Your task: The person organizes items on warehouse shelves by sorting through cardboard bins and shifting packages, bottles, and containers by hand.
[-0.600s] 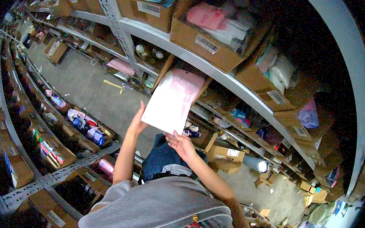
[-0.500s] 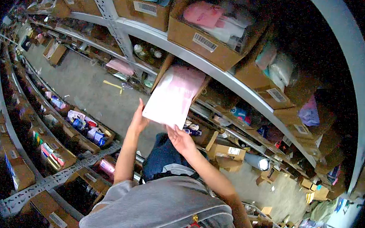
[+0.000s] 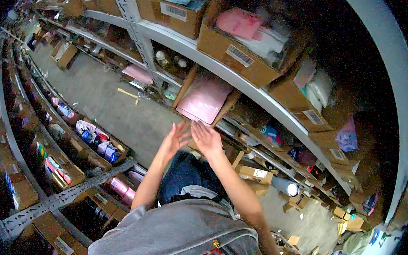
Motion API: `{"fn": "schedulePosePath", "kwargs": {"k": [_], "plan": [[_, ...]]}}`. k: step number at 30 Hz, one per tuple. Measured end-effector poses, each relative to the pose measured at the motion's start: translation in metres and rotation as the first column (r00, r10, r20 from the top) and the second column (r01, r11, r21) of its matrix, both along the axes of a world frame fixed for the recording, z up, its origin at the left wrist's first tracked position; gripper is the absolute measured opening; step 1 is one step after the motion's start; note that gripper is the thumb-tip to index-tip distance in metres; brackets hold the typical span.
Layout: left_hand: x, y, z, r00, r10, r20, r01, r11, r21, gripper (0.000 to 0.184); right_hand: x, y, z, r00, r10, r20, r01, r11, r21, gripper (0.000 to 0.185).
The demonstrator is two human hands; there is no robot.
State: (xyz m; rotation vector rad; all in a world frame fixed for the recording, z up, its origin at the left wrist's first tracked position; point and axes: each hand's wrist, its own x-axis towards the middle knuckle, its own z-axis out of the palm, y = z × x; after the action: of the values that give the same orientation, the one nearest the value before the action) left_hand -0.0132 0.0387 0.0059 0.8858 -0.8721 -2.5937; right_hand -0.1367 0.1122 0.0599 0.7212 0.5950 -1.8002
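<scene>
A flat pink package (image 3: 205,99) with faint lettering lies in an open cardboard box (image 3: 185,86) on the shelf, its near edge towards me. My right hand (image 3: 207,139) is flat, palm down, with its fingertips at that near edge; whether they touch it I cannot tell. Beside it, my left hand (image 3: 174,140) has its fingers spread, just short of the box, and holds nothing.
Above are the metal shelf beam (image 3: 182,42) and a box (image 3: 241,53) of pink and clear bags. An upright post (image 3: 127,11) stands at the left. More bins (image 3: 99,143) line the other side of the aisle floor (image 3: 106,91).
The pink package, earlier between both hands and sticking out of the box, now sits further in. My hands have moved together and have let go of it.
</scene>
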Motion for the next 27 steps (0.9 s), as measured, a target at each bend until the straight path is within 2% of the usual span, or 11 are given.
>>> {"fn": "schedulePosePath", "kwargs": {"k": [5, 9, 11, 17, 19, 20, 21, 22, 23, 24, 27], "plan": [[-0.019, 0.014, 0.002, 0.986, 0.072, -0.151, -0.045, 0.983, 0.177, 0.068, 0.0, 0.025, -0.014, 0.99, -0.015, 0.143, -0.008, 0.986, 0.164, 0.025], [-0.037, 0.005, 0.001, 0.989, 0.058, -0.135, -0.038, 0.989, 0.143, 0.07, 0.001, 0.028, -0.028, 0.982, -0.024, 0.19, -0.013, 0.982, 0.189, 0.021], [-0.055, -0.004, -0.005, 0.993, 0.002, -0.114, 0.006, 0.998, 0.065, 0.073, 0.002, 0.028, -0.034, 0.981, 0.019, 0.192, -0.051, 0.985, 0.165, 0.02], [-0.095, -0.025, -0.004, 0.995, 0.012, -0.097, -0.001, 0.994, 0.113, 0.082, 0.004, 0.042, -0.045, 0.979, 0.088, 0.184, -0.106, 0.99, 0.088, 0.019], [-0.093, -0.029, -0.006, 0.998, -0.043, 0.037, 0.045, 0.997, -0.055, 0.074, 0.002, 0.053, -0.046, 0.983, 0.075, 0.166, -0.095, 0.989, 0.115, 0.019], [-0.09, -0.037, -0.019, 0.992, 0.039, 0.121, 0.009, 0.93, -0.368, 0.058, 0.001, 0.059, -0.045, 0.987, 0.063, 0.148, -0.084, 0.986, 0.142, 0.02], [-0.087, -0.047, -0.033, 0.974, 0.143, 0.174, 0.003, 0.765, -0.644, 0.043, -0.002, 0.068, -0.048, 0.987, 0.065, 0.146, -0.085, 0.986, 0.142, 0.02], [-0.079, -0.053, -0.001, 0.903, 0.326, 0.279, -0.027, 0.692, -0.721, 0.03, -0.005, 0.078, -0.052, 0.984, 0.066, 0.163, -0.081, 0.993, 0.084, 0.02], [-0.074, -0.062, 0.004, 0.795, 0.549, 0.259, 0.052, 0.363, -0.93, 0.026, -0.005, 0.088, -0.057, 0.981, 0.068, 0.182, -0.075, 0.997, 0.028, 0.02], [-0.07, -0.076, 0.015, 0.782, 0.61, 0.127, 0.082, 0.102, -0.991, 0.025, -0.005, 0.096, -0.058, 0.982, 0.061, 0.177, -0.065, 0.998, 0.013, 0.019], [-0.073, -0.101, 0.037, 0.804, 0.588, 0.091, 0.174, -0.086, -0.981, 0.029, -0.003, 0.117, -0.069, 0.974, 0.013, 0.224, -0.015, 1.0, 0.008, 0.019]]}}
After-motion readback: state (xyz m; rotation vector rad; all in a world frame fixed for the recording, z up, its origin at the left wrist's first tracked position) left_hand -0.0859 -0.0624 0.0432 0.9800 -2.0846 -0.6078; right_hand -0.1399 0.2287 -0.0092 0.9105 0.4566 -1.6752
